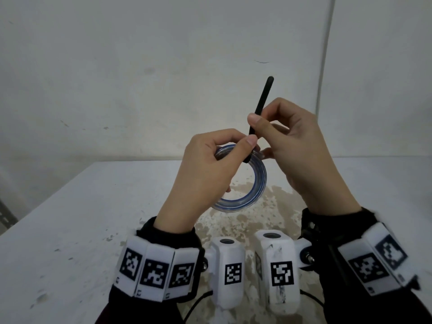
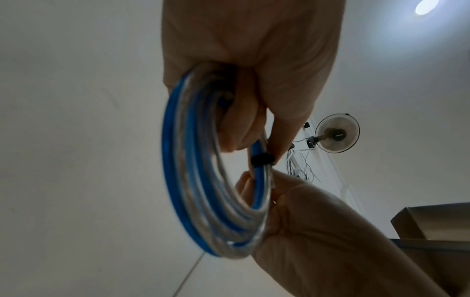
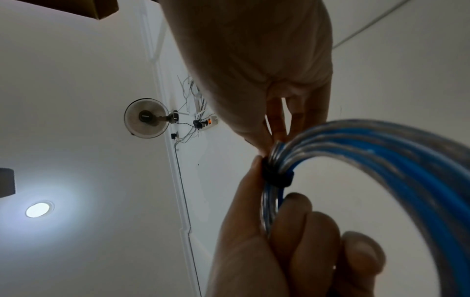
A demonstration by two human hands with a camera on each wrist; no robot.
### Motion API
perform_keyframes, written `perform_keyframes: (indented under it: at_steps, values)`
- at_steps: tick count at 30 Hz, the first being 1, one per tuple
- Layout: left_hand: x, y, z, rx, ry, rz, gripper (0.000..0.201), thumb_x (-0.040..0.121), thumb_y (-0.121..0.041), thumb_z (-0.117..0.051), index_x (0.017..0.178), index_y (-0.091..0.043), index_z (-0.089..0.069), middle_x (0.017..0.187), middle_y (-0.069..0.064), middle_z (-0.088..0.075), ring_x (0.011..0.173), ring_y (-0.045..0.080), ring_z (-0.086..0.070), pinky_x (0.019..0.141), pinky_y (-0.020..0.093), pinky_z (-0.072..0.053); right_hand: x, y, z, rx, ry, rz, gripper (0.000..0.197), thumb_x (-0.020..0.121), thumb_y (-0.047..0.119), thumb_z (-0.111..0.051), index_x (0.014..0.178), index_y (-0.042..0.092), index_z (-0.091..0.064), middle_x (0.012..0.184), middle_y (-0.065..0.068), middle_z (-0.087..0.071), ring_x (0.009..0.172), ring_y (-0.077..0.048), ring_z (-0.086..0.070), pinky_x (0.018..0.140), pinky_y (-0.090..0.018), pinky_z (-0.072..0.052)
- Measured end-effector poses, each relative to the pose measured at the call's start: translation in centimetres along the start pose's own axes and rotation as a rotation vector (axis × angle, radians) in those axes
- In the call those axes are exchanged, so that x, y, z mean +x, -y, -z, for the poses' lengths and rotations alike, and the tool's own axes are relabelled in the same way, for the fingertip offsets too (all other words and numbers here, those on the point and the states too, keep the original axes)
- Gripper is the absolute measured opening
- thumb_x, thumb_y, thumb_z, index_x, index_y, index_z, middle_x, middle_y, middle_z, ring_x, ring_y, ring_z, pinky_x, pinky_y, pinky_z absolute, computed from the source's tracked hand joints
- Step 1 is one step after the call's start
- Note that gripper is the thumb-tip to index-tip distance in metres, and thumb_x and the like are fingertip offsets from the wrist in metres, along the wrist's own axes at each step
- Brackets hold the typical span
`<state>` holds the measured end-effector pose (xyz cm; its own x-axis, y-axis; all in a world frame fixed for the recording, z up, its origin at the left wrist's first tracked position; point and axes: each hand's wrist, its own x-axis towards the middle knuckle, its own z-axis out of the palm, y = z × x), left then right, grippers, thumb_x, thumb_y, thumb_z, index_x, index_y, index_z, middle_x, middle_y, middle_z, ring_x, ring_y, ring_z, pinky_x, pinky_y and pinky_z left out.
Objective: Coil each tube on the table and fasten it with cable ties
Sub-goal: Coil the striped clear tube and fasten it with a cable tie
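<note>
A: Head view. What do you hold?

B: Your left hand grips the coiled tube above the table, near its far edge; your right hand pinches the black cable tie, tail standing up.

A: Left wrist view?

B: The tie is looped round the turns; whether it is locked cannot be told.

A: Right wrist view?

B: Same band. Judged: coiling done, cinching left. No other tubes show.

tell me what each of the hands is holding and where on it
Left hand grips the coiled blue-and-clear tube at its upper rim. Right hand pinches the black cable tie low on its strap, near the coil.
</note>
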<state>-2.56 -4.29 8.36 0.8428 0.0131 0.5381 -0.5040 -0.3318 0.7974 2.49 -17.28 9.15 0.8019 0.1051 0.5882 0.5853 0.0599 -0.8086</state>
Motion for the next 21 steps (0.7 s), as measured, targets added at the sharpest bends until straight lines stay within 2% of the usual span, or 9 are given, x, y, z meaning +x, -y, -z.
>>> perform_keyframes:
  at_steps: [1, 3, 5, 7, 9, 12, 14, 16, 21]
  values:
    - [-0.1, 0.1, -0.1, 0.034, -0.003, -0.024, 0.023, 0.093, -0.024, -0.06, 0.077, -0.013, -0.073, 0.056, 0.009, -0.06, 0.039, 0.011, -0.033, 0.04, 0.034, -0.041, 0.1, -0.2, -0.1, -0.01, -0.004, -0.011, 0.024, 0.089, 0.013, -0.065, 0.069, 0.014, -0.051, 0.069, 0.005, -0.057, 0.061, -0.008, -0.056, 0.048, -0.02, -0.046]
    - [-0.2, 0.2, -0.3, 0.124, 0.004, -0.056, 0.026, 0.093, -0.024, -0.059, 0.074, -0.013, -0.072, 0.042, -0.004, -0.048, 0.039, 0.008, -0.033, 0.043, 0.032, -0.037, 0.1, -0.9, -0.2, -0.051, -0.001, -0.036, 0.025, 0.089, 0.012, -0.064, 0.068, 0.015, -0.05, 0.068, 0.005, -0.055, 0.056, -0.007, -0.054, 0.048, -0.02, -0.045]
    - [-0.1, 0.6, -0.3, 0.201, 0.026, -0.055, 0.03, 0.094, -0.025, -0.057, 0.074, -0.01, -0.073, 0.038, -0.008, -0.04, 0.039, 0.007, -0.034, 0.046, 0.032, -0.037, 0.0, -1.6, -0.4, -0.133, -0.006, -0.039, 0.026, 0.088, 0.011, -0.064, 0.067, 0.016, -0.049, 0.067, 0.001, -0.055, 0.055, -0.009, -0.054, 0.046, -0.02, -0.045]
    - [0.1, 1.2, -0.1, 0.204, 0.051, -0.001, 0.03, 0.095, -0.026, -0.055, 0.078, -0.011, -0.075, 0.038, -0.007, -0.035, 0.039, 0.008, -0.031, 0.046, 0.033, -0.037, 0.1, -1.9, -0.6, -0.188, 0.003, -0.049, 0.024, 0.089, 0.012, -0.063, 0.069, 0.015, -0.05, 0.071, -0.002, -0.057, 0.056, -0.01, -0.057, 0.046, -0.022, -0.046]
    - [0.3, 1.6, 0.3, 0.048, 0.095, 0.117, 0.028, 0.097, -0.026, -0.052, 0.088, -0.012, -0.074, 0.04, -0.009, -0.033, 0.039, 0.009, -0.03, 0.044, 0.029, -0.04, 0.3, -1.9, -0.5, -0.165, 0.005, -0.063, 0.02, 0.09, 0.015, -0.063, 0.073, 0.012, -0.052, 0.075, -0.001, -0.058, 0.055, -0.008, -0.059, 0.046, -0.021, -0.046]
    - [0.4, 1.8, 0.7, -0.191, 0.19, 0.254, 0.028, 0.098, -0.025, -0.049, 0.101, -0.005, -0.067, 0.05, 0.001, -0.047, 0.041, 0.015, -0.047, 0.049, 0.026, -0.049, 0.4, -1.5, -0.3, -0.143, 0.007, -0.069, 0.017, 0.091, 0.018, -0.062, 0.078, 0.011, -0.053, 0.075, -0.001, -0.058, 0.054, -0.006, -0.06, 0.045, -0.019, -0.045]
    - [0.6, 2.2, 1.3, -0.208, 0.186, 0.253, 0.025, 0.095, -0.024, -0.052, 0.097, -0.003, -0.066, 0.063, 0.007, -0.061, 0.059, 0.019, -0.062, 0.065, 0.029, -0.055, 0.4, -1.1, 0.1, -0.1, 0.008, -0.081, 0.016, 0.092, 0.018, -0.06, 0.08, 0.011, -0.053, 0.074, -0.001, -0.058, 0.055, -0.008, -0.062, 0.045, -0.02, -0.045]
    - [0.7, 2.6, 2.0, -0.166, 0.164, 0.218, 0.021, 0.094, -0.021, -0.055, 0.096, -0.004, -0.069, 0.075, 0.009, -0.067, 0.074, 0.018, -0.065, 0.077, 0.031, -0.053, 0.5, -0.7, 0.7, -0.062, -0.036, -0.071, 0.016, 0.093, 0.017, -0.059, 0.08, 0.011, -0.051, 0.069, 0.003, -0.058, 0.054, -0.008, -0.061, 0.045, -0.02, -0.046]
    - [0.4, 2.3, 2.9, -0.238, 0.201, 0.23, 0.026, 0.083, -0.022, -0.061, 0.095, -0.001, -0.071, 0.079, 0.014, -0.072, 0.071, 0.023, -0.07, 0.07, 0.026, -0.056, 0.7, -0.9, 1.3, -0.081, -0.038, -0.09, 0.016, 0.097, 0.02, -0.052, 0.084, 0.012, -0.049, 0.06, 0.007, -0.058, 0.049, -0.01, -0.054, 0.042, -0.029, -0.049]
